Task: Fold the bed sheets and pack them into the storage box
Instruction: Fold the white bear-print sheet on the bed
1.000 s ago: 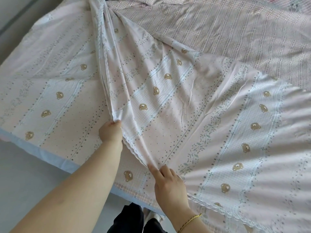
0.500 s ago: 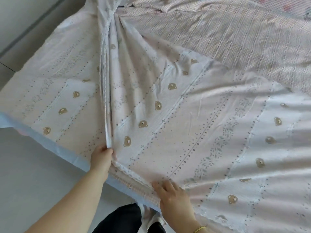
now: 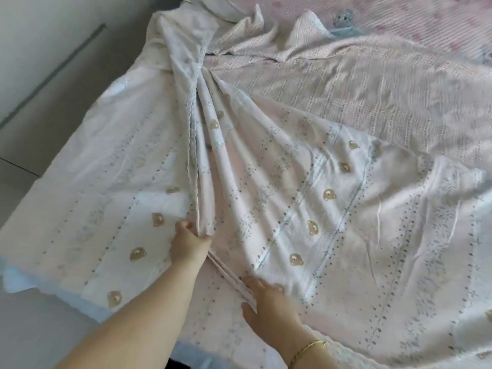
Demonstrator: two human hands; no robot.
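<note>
– pink and pale blue cloth all over; how many sheets?
– one bear-print sheet (image 3: 292,195), spread across one checked bed cover (image 3: 372,89) that shows bare on the far side; the sheet is bunched into one long ridge down its middle.
– and the hands?
– two; the left hand (image 3: 189,241) grips the near end of that ridge, fingers curled round it; the right hand (image 3: 269,302) pinches the sheet's hem just beside it, between thumb and fingers; one gold bracelet (image 3: 308,347) on that wrist.

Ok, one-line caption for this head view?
Folding: left hand grips a gathered edge of the bear-print sheet; right hand pinches its hem.
</note>
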